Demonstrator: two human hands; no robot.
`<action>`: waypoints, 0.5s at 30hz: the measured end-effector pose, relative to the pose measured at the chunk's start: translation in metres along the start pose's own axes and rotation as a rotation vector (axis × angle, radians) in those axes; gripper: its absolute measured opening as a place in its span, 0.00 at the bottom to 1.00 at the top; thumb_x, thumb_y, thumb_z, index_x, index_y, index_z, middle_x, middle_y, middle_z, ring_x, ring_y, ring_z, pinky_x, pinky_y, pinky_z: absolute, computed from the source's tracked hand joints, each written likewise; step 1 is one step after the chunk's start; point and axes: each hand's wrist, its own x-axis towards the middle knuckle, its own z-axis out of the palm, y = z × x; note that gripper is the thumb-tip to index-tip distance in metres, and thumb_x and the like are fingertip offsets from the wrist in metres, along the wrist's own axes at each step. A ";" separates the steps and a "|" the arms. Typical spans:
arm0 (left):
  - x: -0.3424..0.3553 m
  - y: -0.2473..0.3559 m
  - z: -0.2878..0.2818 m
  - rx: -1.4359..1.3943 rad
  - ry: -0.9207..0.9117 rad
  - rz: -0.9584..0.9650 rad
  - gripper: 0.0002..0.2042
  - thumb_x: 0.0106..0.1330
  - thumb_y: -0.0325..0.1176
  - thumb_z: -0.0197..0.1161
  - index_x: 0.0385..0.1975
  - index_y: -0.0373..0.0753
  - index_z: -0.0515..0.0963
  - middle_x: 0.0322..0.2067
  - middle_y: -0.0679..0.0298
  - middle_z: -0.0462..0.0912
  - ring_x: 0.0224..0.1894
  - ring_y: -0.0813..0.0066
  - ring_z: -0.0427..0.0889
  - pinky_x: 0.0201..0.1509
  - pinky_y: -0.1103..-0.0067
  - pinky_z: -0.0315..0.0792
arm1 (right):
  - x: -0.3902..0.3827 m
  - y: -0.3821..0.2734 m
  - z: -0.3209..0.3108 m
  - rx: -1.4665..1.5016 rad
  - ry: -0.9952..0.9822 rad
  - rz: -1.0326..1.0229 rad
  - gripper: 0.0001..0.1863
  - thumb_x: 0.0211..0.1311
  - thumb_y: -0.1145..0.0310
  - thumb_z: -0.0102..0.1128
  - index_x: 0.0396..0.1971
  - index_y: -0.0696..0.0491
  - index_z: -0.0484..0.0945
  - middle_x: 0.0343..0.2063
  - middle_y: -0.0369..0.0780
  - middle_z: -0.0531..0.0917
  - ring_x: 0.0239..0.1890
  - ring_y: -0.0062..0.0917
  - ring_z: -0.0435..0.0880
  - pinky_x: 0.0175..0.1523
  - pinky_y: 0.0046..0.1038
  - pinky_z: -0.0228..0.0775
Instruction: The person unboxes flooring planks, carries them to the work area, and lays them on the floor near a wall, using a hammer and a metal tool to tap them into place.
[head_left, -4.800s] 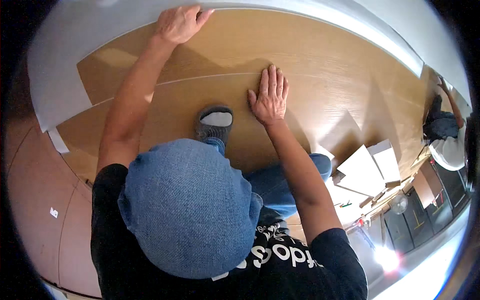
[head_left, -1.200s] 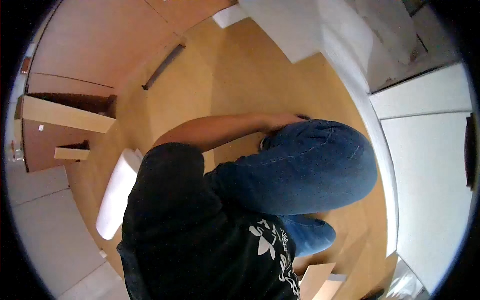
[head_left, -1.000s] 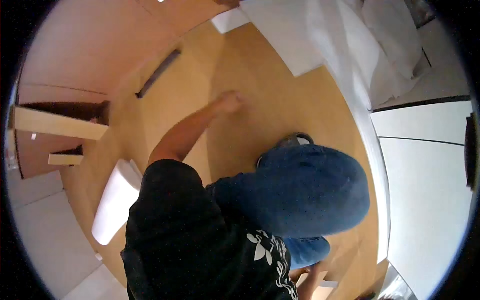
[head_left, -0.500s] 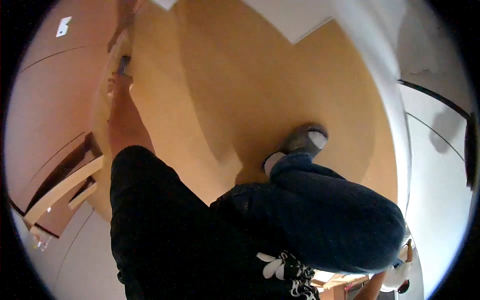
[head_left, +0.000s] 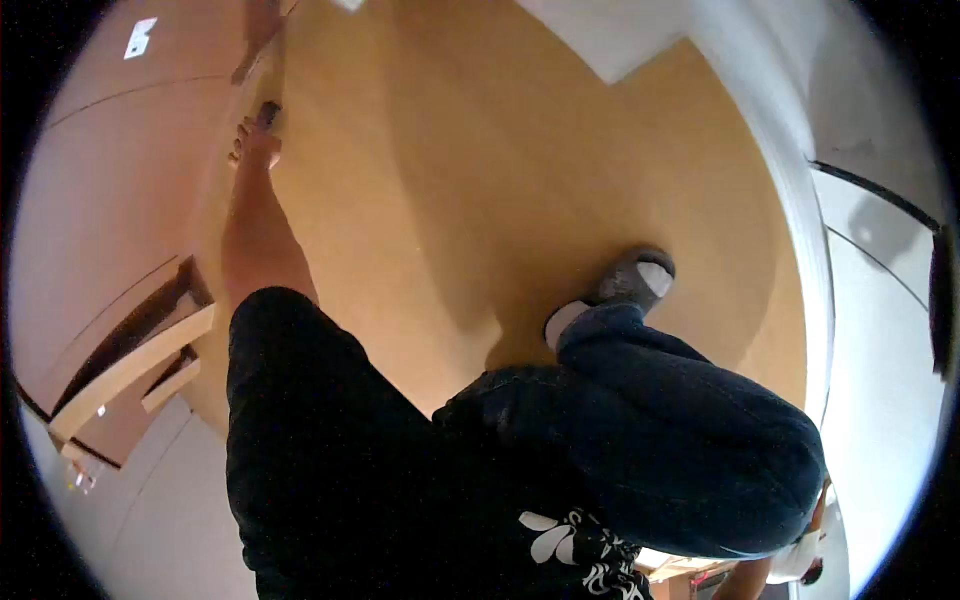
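Note:
From a black sleeve, my left arm stretches far out toward the upper left. The fingers of my left hand (head_left: 256, 145) are curled, gripping a small dark grey object (head_left: 268, 115). Its kind is too small and dim to make out. Both are low beside the foot of the reddish-brown panel (head_left: 150, 170), over the yellow-brown floor (head_left: 480, 150). A bare forearm (head_left: 742, 580) shows at the lower right edge; whose it is I cannot tell. My right hand is not visible. My bent leg in dark jeans (head_left: 680, 450) ends in a grey slipper (head_left: 640, 278).
Pale wooden ledges (head_left: 140, 370) jut out at the left. A white plate (head_left: 141, 38) is on the panel at the upper left. A white corner (head_left: 620, 45) intrudes at the top, and a white wall (head_left: 870, 330) bounds the right. Another person (head_left: 797, 560) in white appears at the lower right.
The whole view has shifted slightly, so most things sit a little farther right. My left hand with the dark object appears slightly higher and farther right. My leg keeps its bent pose.

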 end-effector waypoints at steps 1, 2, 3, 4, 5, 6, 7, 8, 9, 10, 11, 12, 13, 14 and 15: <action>-0.019 0.050 0.021 0.026 -0.108 0.069 0.46 0.69 0.57 0.58 0.81 0.46 0.42 0.80 0.58 0.49 0.80 0.51 0.51 0.75 0.45 0.54 | -0.021 0.008 -0.015 -0.035 0.030 0.034 0.19 0.70 0.60 0.60 0.48 0.61 0.79 0.43 0.55 0.85 0.46 0.48 0.83 0.52 0.43 0.76; -0.056 0.135 0.036 0.086 -0.231 0.224 0.46 0.70 0.56 0.58 0.81 0.48 0.42 0.80 0.58 0.49 0.80 0.52 0.51 0.76 0.45 0.54 | -0.060 0.015 -0.039 -0.086 0.074 0.103 0.18 0.70 0.60 0.60 0.48 0.61 0.79 0.43 0.54 0.85 0.45 0.48 0.83 0.52 0.43 0.76; -0.076 0.169 0.035 0.104 -0.269 0.279 0.45 0.70 0.56 0.57 0.81 0.49 0.42 0.80 0.58 0.50 0.80 0.53 0.51 0.76 0.46 0.53 | -0.080 0.019 -0.048 -0.098 0.097 0.133 0.18 0.70 0.60 0.60 0.47 0.61 0.80 0.43 0.54 0.85 0.45 0.48 0.83 0.52 0.43 0.76; -0.090 0.194 0.032 0.073 -0.283 0.307 0.44 0.70 0.55 0.57 0.81 0.50 0.42 0.80 0.59 0.51 0.80 0.53 0.52 0.77 0.46 0.52 | -0.099 0.024 -0.053 -0.110 0.109 0.162 0.17 0.70 0.61 0.59 0.47 0.60 0.80 0.43 0.54 0.85 0.45 0.48 0.84 0.51 0.43 0.76; -0.088 0.182 0.036 0.064 -0.258 0.299 0.43 0.71 0.56 0.55 0.81 0.50 0.44 0.79 0.58 0.51 0.79 0.53 0.53 0.76 0.46 0.55 | -0.100 0.029 -0.049 -0.099 0.096 0.157 0.17 0.70 0.61 0.59 0.47 0.60 0.80 0.42 0.54 0.85 0.44 0.48 0.84 0.51 0.43 0.76; -0.086 0.175 0.042 0.054 -0.233 0.298 0.41 0.72 0.58 0.53 0.80 0.50 0.46 0.79 0.57 0.51 0.78 0.52 0.55 0.75 0.45 0.57 | -0.104 0.035 -0.043 -0.086 0.083 0.160 0.16 0.71 0.61 0.59 0.46 0.60 0.80 0.42 0.54 0.85 0.44 0.48 0.84 0.51 0.43 0.76; -0.067 0.154 0.038 0.043 -0.171 0.277 0.39 0.73 0.61 0.50 0.79 0.49 0.50 0.79 0.56 0.52 0.77 0.52 0.59 0.73 0.44 0.61 | -0.099 0.042 -0.028 -0.050 0.060 0.149 0.16 0.71 0.61 0.59 0.46 0.60 0.81 0.42 0.54 0.86 0.44 0.48 0.84 0.51 0.43 0.77; -0.050 0.135 0.036 0.030 -0.111 0.270 0.38 0.75 0.64 0.46 0.79 0.49 0.54 0.79 0.55 0.53 0.75 0.51 0.63 0.71 0.43 0.66 | -0.098 0.052 -0.012 -0.016 0.036 0.137 0.16 0.71 0.62 0.59 0.46 0.60 0.81 0.42 0.54 0.86 0.44 0.48 0.84 0.51 0.43 0.77; -0.037 0.123 0.040 0.261 -0.013 0.566 0.38 0.74 0.64 0.45 0.77 0.45 0.59 0.77 0.55 0.59 0.73 0.51 0.66 0.69 0.45 0.69 | -0.105 0.064 0.003 0.012 0.018 0.129 0.15 0.71 0.62 0.59 0.45 0.60 0.81 0.41 0.54 0.86 0.43 0.47 0.84 0.51 0.43 0.77; -0.039 0.141 0.049 0.158 -0.117 0.389 0.38 0.75 0.64 0.45 0.75 0.40 0.62 0.74 0.55 0.64 0.72 0.52 0.67 0.70 0.51 0.69 | -0.127 0.082 0.015 0.031 0.009 0.137 0.15 0.71 0.62 0.59 0.45 0.59 0.81 0.41 0.53 0.86 0.43 0.47 0.84 0.50 0.42 0.77; -0.035 0.138 0.054 0.799 0.078 0.658 0.36 0.77 0.59 0.47 0.74 0.38 0.62 0.72 0.56 0.68 0.71 0.56 0.69 0.70 0.61 0.70 | -0.123 0.090 0.026 0.054 0.017 0.090 0.15 0.71 0.63 0.59 0.45 0.59 0.82 0.41 0.53 0.86 0.43 0.47 0.84 0.50 0.42 0.77; -0.027 0.092 0.036 0.473 0.010 0.521 0.34 0.76 0.57 0.49 0.73 0.38 0.64 0.70 0.55 0.69 0.69 0.55 0.70 0.69 0.62 0.71 | -0.112 0.098 0.045 0.067 0.034 0.009 0.14 0.71 0.63 0.59 0.45 0.59 0.82 0.41 0.53 0.86 0.42 0.47 0.85 0.50 0.42 0.77; -0.060 0.113 0.045 0.270 -0.027 0.525 0.33 0.74 0.55 0.51 0.71 0.37 0.65 0.68 0.54 0.71 0.68 0.55 0.71 0.68 0.63 0.71 | -0.126 0.079 0.051 0.172 0.020 0.175 0.16 0.72 0.62 0.55 0.44 0.60 0.83 0.37 0.55 0.87 0.41 0.53 0.85 0.49 0.44 0.77; -0.094 0.156 0.054 0.060 -0.074 0.574 0.32 0.73 0.53 0.54 0.70 0.37 0.66 0.67 0.53 0.72 0.66 0.55 0.73 0.67 0.63 0.72 | -0.147 0.093 0.043 0.019 -0.005 0.349 0.17 0.73 0.61 0.53 0.41 0.60 0.83 0.37 0.57 0.85 0.42 0.55 0.84 0.48 0.46 0.76; -0.138 0.187 0.068 -0.126 -0.146 0.620 0.31 0.72 0.50 0.56 0.68 0.37 0.67 0.65 0.53 0.73 0.64 0.54 0.74 0.66 0.64 0.72 | -0.180 0.107 0.039 -0.016 0.060 0.415 0.18 0.73 0.59 0.52 0.42 0.60 0.82 0.39 0.57 0.86 0.45 0.55 0.85 0.50 0.47 0.76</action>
